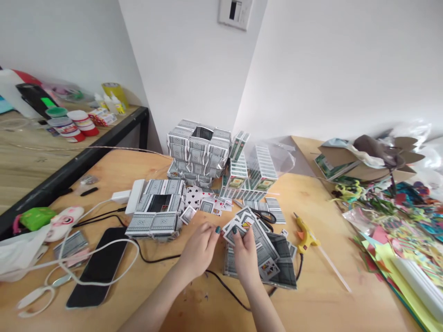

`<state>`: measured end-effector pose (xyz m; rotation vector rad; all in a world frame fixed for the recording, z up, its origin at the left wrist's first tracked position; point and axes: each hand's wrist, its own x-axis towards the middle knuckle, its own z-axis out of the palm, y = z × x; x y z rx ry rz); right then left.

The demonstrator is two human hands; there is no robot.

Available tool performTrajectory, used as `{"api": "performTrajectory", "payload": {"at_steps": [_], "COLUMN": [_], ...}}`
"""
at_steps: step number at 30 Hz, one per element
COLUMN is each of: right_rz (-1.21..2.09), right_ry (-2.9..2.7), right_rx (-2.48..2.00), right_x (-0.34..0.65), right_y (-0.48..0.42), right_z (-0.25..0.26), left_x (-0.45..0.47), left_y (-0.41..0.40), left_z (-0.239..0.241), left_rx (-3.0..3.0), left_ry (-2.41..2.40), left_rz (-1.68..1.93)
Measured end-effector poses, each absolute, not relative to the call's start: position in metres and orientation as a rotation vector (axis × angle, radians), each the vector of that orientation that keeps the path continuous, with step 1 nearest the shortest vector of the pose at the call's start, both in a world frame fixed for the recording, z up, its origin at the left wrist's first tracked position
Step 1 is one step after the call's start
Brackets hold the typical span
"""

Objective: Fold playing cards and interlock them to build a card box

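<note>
My left hand (200, 246) and my right hand (245, 251) meet over a wooden table (145, 295). Both pinch a small folded playing card (231, 232) with a patterned back, held just above a loose pile of cards (266, 251). The fingers of each hand are curled together on the card. A square frame built of folded cards (157, 213) lies to the left of my left hand. A taller stacked card structure (199, 150) stands behind it, near the wall.
A yellow glue gun (306, 235) lies right of the pile, its black cord running under my arms. A phone (100, 267) with white cable sits at the left. Scissors (265, 215), card boxes (249, 177), coloured paper scraps (398, 226) and a side table with jars (74, 125) surround the area.
</note>
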<state>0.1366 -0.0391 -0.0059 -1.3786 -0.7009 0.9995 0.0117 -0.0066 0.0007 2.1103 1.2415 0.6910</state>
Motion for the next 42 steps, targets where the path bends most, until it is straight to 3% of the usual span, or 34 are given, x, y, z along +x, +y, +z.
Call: {"api": "performTrajectory", "payload": {"at_steps": [6,10,20,26,42], "right_rz": [0.986,0.984,1.036,0.893,1.022], "right_ry": [-0.703,-0.704,-0.835,-0.815,-0.902], "right_rx": [-1.402,-1.445,-1.449,-1.527,-1.4], "right_x": [0.141,0.14,0.14,0.138,0.146], "right_y": [-0.043,-0.045,-0.04,-0.04,-0.048], "right_z": [-0.011,-0.008,-0.001,-0.001,0.006], "left_x": [0.005,0.014,0.0,-0.001,0.035], "left_y": [0.029,0.036,0.034,0.017,0.004], "left_z": [-0.02,-0.024,-0.032,0.008,0.004], "left_rx": [2.361,2.334,1.963,1.67,1.555], "left_ry": [1.879,2.027,1.603,1.358,1.128], "left_rz": [0.502,0.252,0.447,1.037,1.096]}}
